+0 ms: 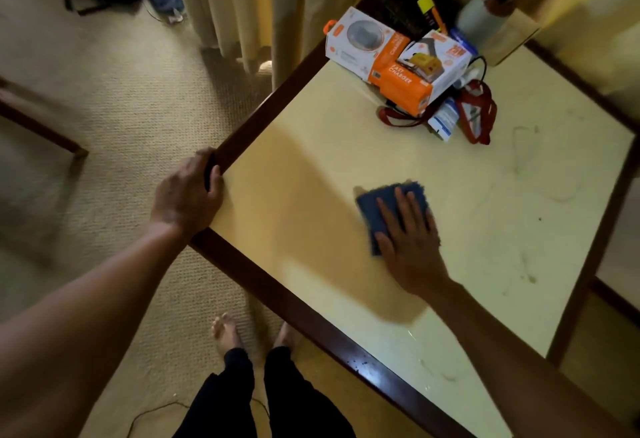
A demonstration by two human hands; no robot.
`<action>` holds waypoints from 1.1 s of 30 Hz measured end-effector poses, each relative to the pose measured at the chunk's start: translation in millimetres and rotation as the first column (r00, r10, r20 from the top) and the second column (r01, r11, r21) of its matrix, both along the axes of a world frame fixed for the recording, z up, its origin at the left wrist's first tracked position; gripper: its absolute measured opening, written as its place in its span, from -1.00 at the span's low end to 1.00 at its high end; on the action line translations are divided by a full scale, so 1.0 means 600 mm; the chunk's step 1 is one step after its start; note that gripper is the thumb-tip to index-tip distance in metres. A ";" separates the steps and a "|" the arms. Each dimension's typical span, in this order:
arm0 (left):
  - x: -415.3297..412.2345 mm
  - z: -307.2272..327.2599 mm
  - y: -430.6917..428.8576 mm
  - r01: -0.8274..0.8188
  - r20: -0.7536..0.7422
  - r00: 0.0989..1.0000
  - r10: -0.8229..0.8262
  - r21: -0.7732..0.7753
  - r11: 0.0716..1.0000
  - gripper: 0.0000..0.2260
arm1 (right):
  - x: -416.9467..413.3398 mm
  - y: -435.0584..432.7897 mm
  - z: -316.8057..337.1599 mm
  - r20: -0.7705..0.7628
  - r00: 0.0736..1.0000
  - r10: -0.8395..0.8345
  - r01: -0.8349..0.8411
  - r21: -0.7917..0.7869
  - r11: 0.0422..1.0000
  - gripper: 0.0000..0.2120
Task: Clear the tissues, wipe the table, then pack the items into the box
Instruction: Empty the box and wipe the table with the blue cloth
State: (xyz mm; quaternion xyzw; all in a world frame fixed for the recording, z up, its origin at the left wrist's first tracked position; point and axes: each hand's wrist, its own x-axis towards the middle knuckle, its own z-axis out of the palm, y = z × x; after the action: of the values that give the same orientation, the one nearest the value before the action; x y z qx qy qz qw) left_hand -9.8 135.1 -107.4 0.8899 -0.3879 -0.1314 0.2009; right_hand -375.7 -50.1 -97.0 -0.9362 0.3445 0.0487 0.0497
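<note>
two hands apart: my left hand [187, 191] grips the surface [502, 195] corner, my right hand [412, 240] presses flat on the cloth [377, 203] mid-surface.

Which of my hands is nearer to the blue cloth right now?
Right. The right hand lies flat on the blue cloth, pressing it to the table. The left hand grips the table's corner, well apart from the cloth.

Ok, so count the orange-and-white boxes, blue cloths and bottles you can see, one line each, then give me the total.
Orange-and-white boxes: 2
Blue cloth: 1
Bottle: 1
Total: 4
</note>
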 end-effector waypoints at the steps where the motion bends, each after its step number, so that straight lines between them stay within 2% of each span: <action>1: -0.001 0.001 -0.002 -0.010 0.000 1.000 0.010 0.006 1.000 -0.60 | 0.006 -0.041 0.000 0.004 0.994 -0.110 0.110 -0.021 0.994 -0.41; 3: -0.001 0.002 -0.006 -0.037 -0.003 0.999 0.037 0.021 0.999 -0.61 | 0.065 -0.087 -0.003 0.038 0.964 -0.264 0.266 -0.046 0.963 -0.42; 5: -0.003 0.005 -0.005 -0.040 -0.012 0.999 0.040 0.013 0.999 -0.61 | 0.161 -0.069 -0.012 0.082 0.958 -0.276 0.282 -0.072 0.957 -0.42; 8: -0.001 0.005 -0.001 -0.029 -0.010 1.000 0.028 -0.014 0.999 -0.62 | 0.244 0.045 -0.014 0.127 0.991 -0.031 0.034 -0.021 0.999 -0.41; 10: -0.001 0.005 0.001 -0.009 -0.015 1.000 0.008 -0.035 0.999 -0.62 | 0.207 0.116 -0.011 0.108 0.979 0.171 -0.176 0.038 0.984 -0.43; 12: 0.004 0.003 0.001 -0.003 -0.018 1.000 0.002 -0.042 0.999 -0.62 | 0.154 0.129 -0.007 0.101 0.948 0.300 -0.307 0.053 0.950 -0.45; 13: 0.005 0.001 0.000 -0.002 -0.019 1.000 0.001 -0.041 0.999 -0.62 | 0.140 0.113 -0.007 0.095 0.945 0.314 -0.320 0.054 0.946 -0.46; 15: 0.006 0.000 0.001 -0.018 -0.017 1.000 0.017 -0.042 0.999 -0.61 | 0.161 0.053 -0.011 0.064 0.974 0.218 -0.222 0.059 0.973 -0.45; 18: 0.005 -0.001 -0.001 -0.061 -0.027 0.998 0.059 -0.077 0.995 -0.59 | 0.292 -0.047 -0.015 0.090 0.996 -0.010 0.010 -0.002 1.000 -0.42; 20: 0.008 -0.005 0.004 -0.090 -0.044 0.995 0.084 -0.152 0.984 -0.59 | 0.392 -0.073 -0.013 0.103 0.991 -0.088 0.085 0.025 0.996 -0.40; 21: 0.008 -0.006 0.006 -0.106 -0.055 0.994 0.096 -0.205 0.973 -0.60 | 0.430 -0.062 -0.015 0.103 0.990 -0.092 0.088 0.040 0.995 -0.40; 23: 0.009 -0.008 0.010 -0.143 -0.082 0.989 0.124 -0.299 0.943 -0.60 | 0.458 0.010 -0.017 0.098 0.995 0.003 -0.007 0.043 0.999 -0.39; 25: 0.014 -0.006 0.013 -0.189 -0.151 0.978 0.145 -0.340 0.921 -0.61 | 0.402 0.107 -0.018 0.088 0.983 0.163 -0.166 0.032 0.986 -0.40; 27: 0.022 -0.004 0.020 -0.223 -0.221 0.962 0.158 -0.312 0.923 -0.62 | 0.295 0.159 -0.019 0.081 0.967 0.242 -0.246 0.045 0.968 -0.41; 29: 0.033 -0.006 0.046 -0.184 -0.265 0.957 0.118 -0.238 0.954 -0.66 | 0.195 0.143 -0.014 0.048 0.986 0.160 -0.162 0.046 0.986 -0.43; 31: 0.028 -0.012 0.083 -0.110 -0.311 0.949 0.048 -0.186 0.976 -0.66 | 0.146 0.075 -0.009 -0.003 0.999 -0.049 0.049 0.018 0.999 -0.42; 33: 0.016 -0.019 0.109 -0.065 -0.345 0.939 0.003 -0.169 0.984 -0.60 | 0.173 0.011 -0.007 0.005 0.959 -0.282 0.282 0.007 0.959 -0.40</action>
State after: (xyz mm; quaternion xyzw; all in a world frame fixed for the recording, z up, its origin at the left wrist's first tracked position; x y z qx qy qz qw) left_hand 0.1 200.7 -118.6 0.8384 -0.3418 -0.2458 0.3461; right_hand -271.8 -43.5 -101.2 -0.8775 0.4741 0.0391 0.0601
